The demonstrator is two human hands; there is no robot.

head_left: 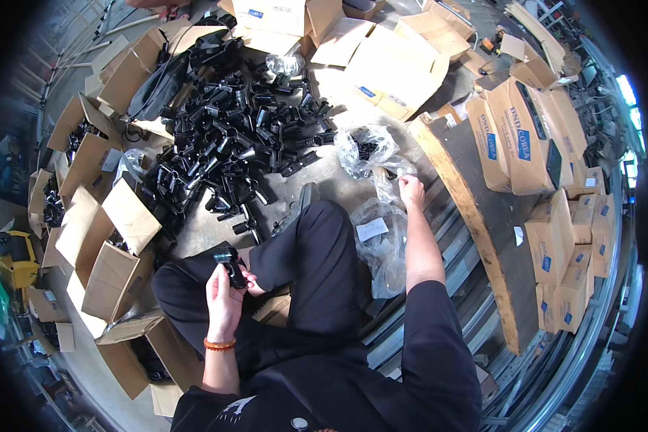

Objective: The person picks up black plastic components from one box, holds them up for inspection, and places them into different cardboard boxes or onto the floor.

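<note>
My left hand (223, 299) is closed round a black pipe joint fitting (232, 268), held above my bent leg. My right hand (411, 191) reaches out at the right with its fingers curled together. Its fingertips meet the edge of a clear plastic bag (356, 160), and what they pinch is too small to tell. Small dark parts (367, 149) show inside that bag. Below it lies a second crumpled clear bag (381, 263) with a white label (372, 229). A large heap of similar black fittings (227, 133) covers the floor before me.
Open cardboard boxes (115, 281) line the left side, some holding black parts. Long metal profiles (439, 266) lie beside my right leg. A wood-edged board (471, 230) stands right of them, with stacked closed cartons (515, 137) beyond. A flattened box (396, 72) lies ahead.
</note>
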